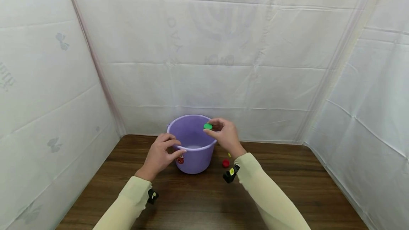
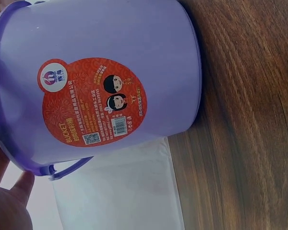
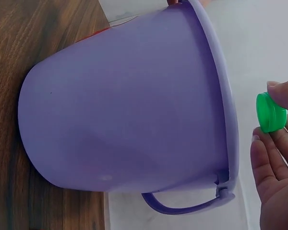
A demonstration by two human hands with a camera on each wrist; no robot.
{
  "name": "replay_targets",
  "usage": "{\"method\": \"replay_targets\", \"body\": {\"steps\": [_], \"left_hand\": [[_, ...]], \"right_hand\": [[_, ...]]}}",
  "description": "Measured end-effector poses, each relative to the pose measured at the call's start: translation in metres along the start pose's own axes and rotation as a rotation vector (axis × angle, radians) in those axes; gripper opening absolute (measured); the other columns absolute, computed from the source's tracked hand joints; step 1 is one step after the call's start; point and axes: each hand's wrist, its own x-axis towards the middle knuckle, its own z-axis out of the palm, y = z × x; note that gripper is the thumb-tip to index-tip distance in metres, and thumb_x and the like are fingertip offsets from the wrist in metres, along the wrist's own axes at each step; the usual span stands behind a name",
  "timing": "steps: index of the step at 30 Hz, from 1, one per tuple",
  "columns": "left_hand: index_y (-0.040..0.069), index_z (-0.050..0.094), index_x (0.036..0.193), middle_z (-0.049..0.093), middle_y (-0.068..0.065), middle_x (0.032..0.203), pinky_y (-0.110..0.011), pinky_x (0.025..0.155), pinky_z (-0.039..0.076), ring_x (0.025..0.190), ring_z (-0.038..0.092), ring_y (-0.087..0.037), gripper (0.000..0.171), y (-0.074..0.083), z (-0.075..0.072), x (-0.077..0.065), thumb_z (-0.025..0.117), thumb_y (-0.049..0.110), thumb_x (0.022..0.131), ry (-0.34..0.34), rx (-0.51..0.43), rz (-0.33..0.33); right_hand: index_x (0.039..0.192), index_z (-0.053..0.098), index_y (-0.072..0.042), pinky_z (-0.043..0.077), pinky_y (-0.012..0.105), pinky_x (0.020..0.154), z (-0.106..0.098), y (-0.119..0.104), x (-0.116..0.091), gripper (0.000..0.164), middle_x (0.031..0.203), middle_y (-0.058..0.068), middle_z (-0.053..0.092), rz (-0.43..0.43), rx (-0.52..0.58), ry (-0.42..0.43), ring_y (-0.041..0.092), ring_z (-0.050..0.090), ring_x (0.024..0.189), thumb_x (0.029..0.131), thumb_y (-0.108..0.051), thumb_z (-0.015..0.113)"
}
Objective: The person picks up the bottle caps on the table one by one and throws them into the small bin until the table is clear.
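A purple bucket [image 1: 195,160] with a red label [image 2: 93,103] stands upright on the table. My left hand [image 1: 159,154] holds its rim at the near left, fingers over the edge and thumb on the outside. Above the rim on the right side, my right hand [image 1: 226,134] pinches a green bottle cap [image 3: 271,112] between thumb and fingers. In the right wrist view the cap is apart from the bucket wall. The bucket's inside bottom is mostly hidden.
A red cap [image 1: 225,163] lies on the wooden table [image 1: 191,201] right of the bucket. Near it, a small yellow piece [image 1: 229,154] is partly hidden by my right wrist. White sheeting [image 1: 204,81] walls the back and both sides. The bucket's handle [image 3: 182,208] hangs at its side.
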Motion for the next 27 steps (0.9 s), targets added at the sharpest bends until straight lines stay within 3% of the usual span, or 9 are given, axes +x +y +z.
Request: {"method": "replay_targets", "body": {"steps": [27], "left_hand": [[0.019, 0.078, 0.091, 0.064, 0.003, 0.100, -0.036, 0.079, 0.053, 0.101, 0.055, -0.016, 0.026, -0.005, 0.002, 0.001, 0.093, 0.032, 0.074, -0.011, 0.008, 0.007]], "right_hand": [[0.108, 0.076, -0.010, 0.061, 0.032, 0.082, 0.012, 0.006, 0.012, 0.032, 0.103, 0.005, 0.077, 0.010, -0.017, -0.009, 0.019, 0.073, 0.090, 0.081, -0.022, 0.089]]}}
